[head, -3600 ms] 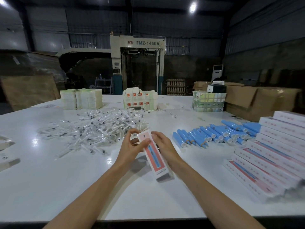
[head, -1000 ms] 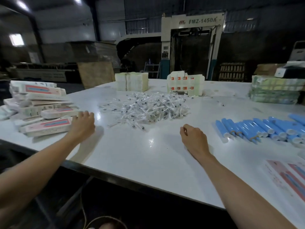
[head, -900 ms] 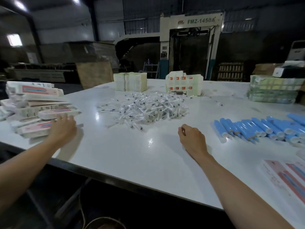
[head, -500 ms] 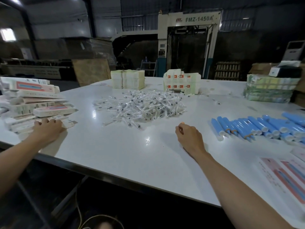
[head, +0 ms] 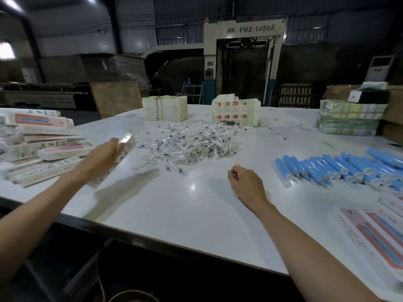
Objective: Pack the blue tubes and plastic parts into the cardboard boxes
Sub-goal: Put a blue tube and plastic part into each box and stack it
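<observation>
My left hand (head: 102, 158) grips a long white carton box (head: 126, 138), blurred and held just above the table beside a loose pile of the same pink-and-white cartons (head: 43, 149) at the left. My right hand (head: 246, 184) rests on the white table (head: 185, 214) with its fingers loosely curled and nothing visibly in them. A small orange ring (head: 237, 165) lies just past its fingertips. Blue tubes (head: 340, 168) lie in a row to the right. A heap of clear wrapped plastic parts (head: 192, 144) sits at the centre back.
More pink-and-white cartons (head: 381, 225) lie at the right front. At the back stand pale paper stacks (head: 165, 107), folded white cartons (head: 235, 112) and a green-yellow stack (head: 349, 120). The table's dark front edge (head: 152, 245) runs diagonally, and a large machine (head: 242, 62) stands behind.
My left hand reached to the carton pile at the left and now comes back right and up, holding one carton. My right hand has stayed on the table.
</observation>
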